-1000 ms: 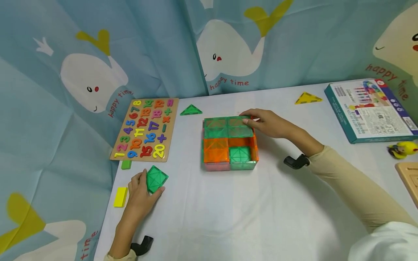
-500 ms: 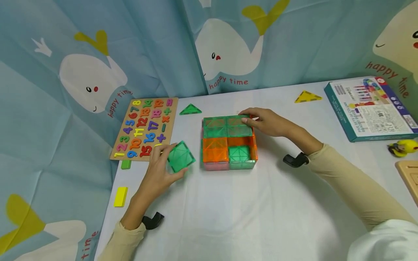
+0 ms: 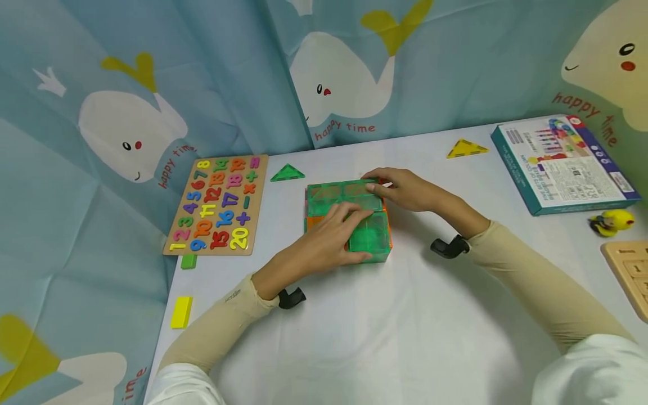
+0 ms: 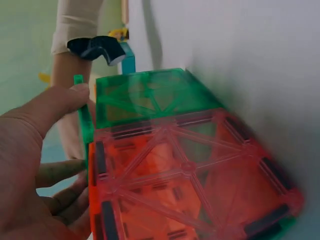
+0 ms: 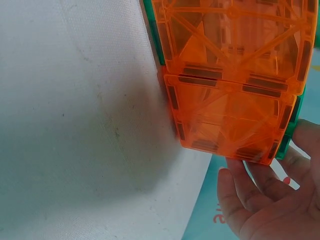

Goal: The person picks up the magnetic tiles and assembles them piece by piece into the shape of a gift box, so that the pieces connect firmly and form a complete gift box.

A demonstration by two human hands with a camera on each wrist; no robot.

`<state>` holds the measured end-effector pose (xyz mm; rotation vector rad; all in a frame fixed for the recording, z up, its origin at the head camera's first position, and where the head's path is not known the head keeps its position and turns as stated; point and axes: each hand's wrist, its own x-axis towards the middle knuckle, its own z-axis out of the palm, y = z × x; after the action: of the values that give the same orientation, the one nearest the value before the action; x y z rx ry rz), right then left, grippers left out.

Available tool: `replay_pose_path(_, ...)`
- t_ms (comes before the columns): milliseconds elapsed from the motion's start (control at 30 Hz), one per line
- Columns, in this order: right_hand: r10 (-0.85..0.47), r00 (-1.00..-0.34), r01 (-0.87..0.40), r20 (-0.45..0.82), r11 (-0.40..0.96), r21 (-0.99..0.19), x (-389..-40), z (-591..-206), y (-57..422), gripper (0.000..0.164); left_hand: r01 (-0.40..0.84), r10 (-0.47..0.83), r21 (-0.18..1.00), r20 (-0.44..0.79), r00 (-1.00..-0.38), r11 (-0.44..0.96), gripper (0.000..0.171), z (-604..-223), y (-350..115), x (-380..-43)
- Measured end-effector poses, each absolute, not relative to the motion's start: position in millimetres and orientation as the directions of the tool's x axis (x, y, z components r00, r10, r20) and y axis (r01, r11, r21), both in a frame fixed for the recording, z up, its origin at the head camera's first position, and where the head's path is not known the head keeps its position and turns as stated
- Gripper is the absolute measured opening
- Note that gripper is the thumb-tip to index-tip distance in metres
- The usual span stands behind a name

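Observation:
A low box of translucent magnetic tiles (image 3: pixel 324 194) sits on the white table, with green and orange squares on its top. My left hand (image 3: pixel 321 242) pinches a green square magnetic tile (image 3: pixel 368 235) by opposite edges, over the box's front right quarter. In the left wrist view that tile (image 4: pixel 85 120) shows edge-on beside a pinkish-red side wall (image 4: pixel 187 167). My right hand (image 3: pixel 407 191) grips the box's back right corner, thumb on the top and fingers behind. Orange side tiles (image 5: pixel 230 117) fill much of the right wrist view.
A number puzzle board (image 3: pixel 215 205) lies left, with a green block (image 3: pixel 189 261) and yellow block (image 3: pixel 181 312) nearer. Behind are green (image 3: pixel 287 172) and yellow (image 3: pixel 467 148) triangle tiles. A flat carton (image 3: pixel 564 163), toy figure (image 3: pixel 611 223) and wooden board (image 3: pixel 628 270) stand right.
My left hand has carried the green square tile from the left side of the table rightward onto the box's open front right quarter. My right hand has stayed at the back right corner.

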<state>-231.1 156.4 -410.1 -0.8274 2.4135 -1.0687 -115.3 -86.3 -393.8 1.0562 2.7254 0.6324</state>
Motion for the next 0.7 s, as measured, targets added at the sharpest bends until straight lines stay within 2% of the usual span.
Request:
replay_pose_path(200, -0.646, -0.757, -0.363, -0.094, 0.536, -0.762, -231.2, -410.8, 156.6, 0.041, 0.583, 0.679, 0.457, -0.063, -0.732, 0.672, 0.081, -394.6, -82.5, -124.2)
replay_pose_path(500, -0.647, -0.758, -0.367, -0.084, 0.529, -0.766, -231.2, -410.7, 155.5, 0.039, 0.578, 0.679, 0.475, -0.058, -0.732, 0.664, 0.083, -397.9, -88.3, -124.9)
replay_pose_path(700, -0.645, -0.759, -0.362, -0.086, 0.528, -0.768, -231.6, -412.1, 156.5, 0.04, 0.54, 0.647, 0.497, -0.061, -0.76, 0.68, 0.088, -400.6, -95.1, -123.3)
